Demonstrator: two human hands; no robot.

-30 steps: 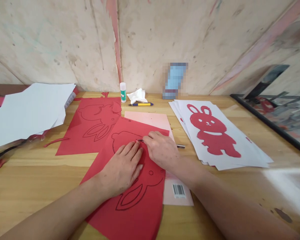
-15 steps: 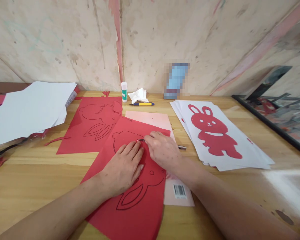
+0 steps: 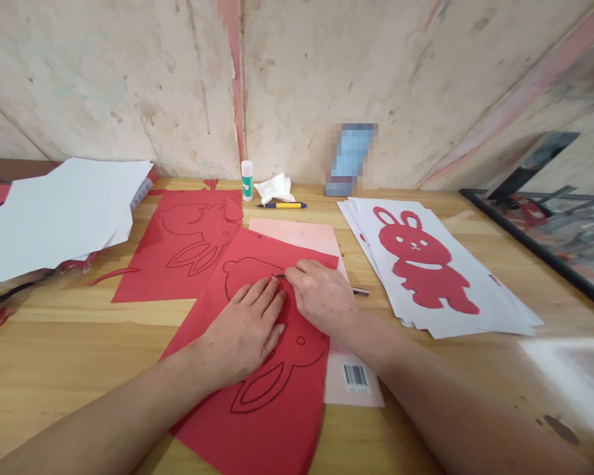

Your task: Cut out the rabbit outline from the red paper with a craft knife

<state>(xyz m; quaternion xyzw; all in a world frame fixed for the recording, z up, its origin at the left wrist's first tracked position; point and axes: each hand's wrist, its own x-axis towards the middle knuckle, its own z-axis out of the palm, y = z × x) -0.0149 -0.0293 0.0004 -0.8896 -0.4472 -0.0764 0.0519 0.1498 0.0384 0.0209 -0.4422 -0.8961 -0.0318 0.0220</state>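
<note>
A red sheet of paper (image 3: 212, 422) with a rabbit drawn in black outline lies at an angle before me. My left hand (image 3: 250, 330) rests flat on it, fingers stretched out toward the drawn line. My right hand (image 3: 321, 293) is closed around a slim craft knife (image 3: 281, 277), mostly hidden by the fingers; its dark tip touches the paper just beyond my left fingertips. A silver rod end (image 3: 360, 291) shows on the other side of the right hand. Beneath the red sheet is a pale pink booklet (image 3: 356, 392) with a barcode.
Another outlined red sheet (image 3: 143, 277) lies left, near white papers (image 3: 54, 218). A glue stick (image 3: 247, 181), crumpled tissue (image 3: 276, 189) and yellow-blue pen (image 3: 283, 205) sit at the back. At right, a red rabbit cutout (image 3: 416, 257) lies on white sheets (image 3: 505, 316), beside a black-framed mirror-like panel (image 3: 539, 231).
Both hands stay almost in place on the red sheet. The view has shifted very slightly; nothing was let go or taken hold of.
</note>
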